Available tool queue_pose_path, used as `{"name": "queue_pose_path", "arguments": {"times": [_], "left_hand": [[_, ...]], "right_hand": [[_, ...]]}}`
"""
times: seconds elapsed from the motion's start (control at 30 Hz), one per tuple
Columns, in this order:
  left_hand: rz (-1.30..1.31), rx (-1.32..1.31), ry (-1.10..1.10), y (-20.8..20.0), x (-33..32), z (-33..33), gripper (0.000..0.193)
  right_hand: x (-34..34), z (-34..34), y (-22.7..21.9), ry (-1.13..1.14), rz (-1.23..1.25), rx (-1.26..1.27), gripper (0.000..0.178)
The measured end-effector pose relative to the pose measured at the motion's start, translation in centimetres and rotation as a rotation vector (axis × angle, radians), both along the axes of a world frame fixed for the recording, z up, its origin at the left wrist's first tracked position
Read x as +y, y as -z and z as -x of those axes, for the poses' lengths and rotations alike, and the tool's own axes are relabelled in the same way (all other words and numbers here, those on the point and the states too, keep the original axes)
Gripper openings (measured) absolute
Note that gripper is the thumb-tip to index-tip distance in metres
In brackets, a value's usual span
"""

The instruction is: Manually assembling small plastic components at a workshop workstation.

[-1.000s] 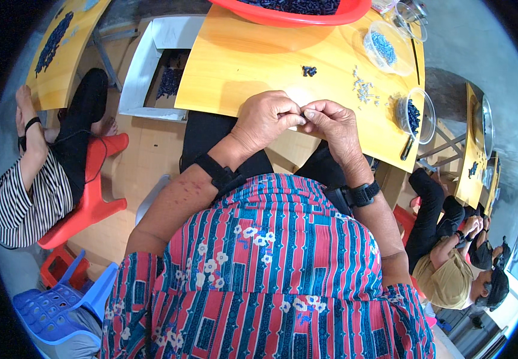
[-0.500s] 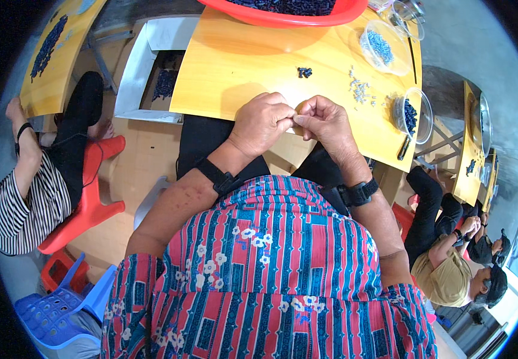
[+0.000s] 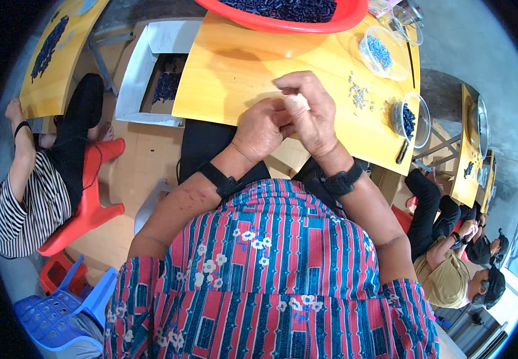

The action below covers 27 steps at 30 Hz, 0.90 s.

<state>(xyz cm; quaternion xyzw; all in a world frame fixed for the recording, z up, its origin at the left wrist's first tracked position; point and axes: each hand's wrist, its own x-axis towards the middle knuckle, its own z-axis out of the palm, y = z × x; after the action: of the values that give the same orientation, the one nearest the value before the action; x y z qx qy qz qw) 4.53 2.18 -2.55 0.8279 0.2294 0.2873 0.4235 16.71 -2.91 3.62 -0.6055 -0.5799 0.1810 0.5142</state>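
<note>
My left hand is closed just beyond the table's near edge, thumb and fingers pinched together. Whatever it holds is too small or hidden to make out. Against it, my right hand is raised, its fingers arched to the left and apart from the thumb. Something pale shows at the tip of that thumb; I cannot tell whether it is a cover. No object shows between the right fingers. Small silvery pieces lie scattered on the yellow tabletop, right of my hands.
A red basin of dark small parts stands at the far edge. To the right are a clear tub of light-blue pieces, another tub of dark pieces and a black-handled tool. A white box sits left. Other people work on both sides.
My right hand has lifted and turned, its fingers rising off the pinch and away from the thumb. It now covers the small dark pile on the table. The left hand has barely moved.
</note>
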Motion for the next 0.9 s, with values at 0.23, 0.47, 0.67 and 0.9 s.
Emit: {"name": "queue_pose_path", "arguments": {"times": [0.23, 0.47, 0.67, 0.9], "left_hand": [[0.298, -0.247, -0.003, 0.0, -0.7, -0.4, 0.027], [0.054, 0.003, 0.073, 1.1, -0.6, 0.0, 0.038], [0.179, -0.167, -0.012, 2.0, -1.5, -0.1, 0.032], [0.06, -0.118, -0.019, 3.4, -2.5, 0.8, 0.034]], "right_hand": [[1.2, -0.2, 1.9, -0.179, -0.073, -0.29, 0.052], [1.0, 0.0, 1.7, -0.244, 0.032, -0.296, 0.065], [0.8, 0.0, 2.1, -0.26, 0.047, -0.305, 0.071], [-0.3, 1.0, 2.1, -0.265, 0.076, -0.302, 0.073]]}}
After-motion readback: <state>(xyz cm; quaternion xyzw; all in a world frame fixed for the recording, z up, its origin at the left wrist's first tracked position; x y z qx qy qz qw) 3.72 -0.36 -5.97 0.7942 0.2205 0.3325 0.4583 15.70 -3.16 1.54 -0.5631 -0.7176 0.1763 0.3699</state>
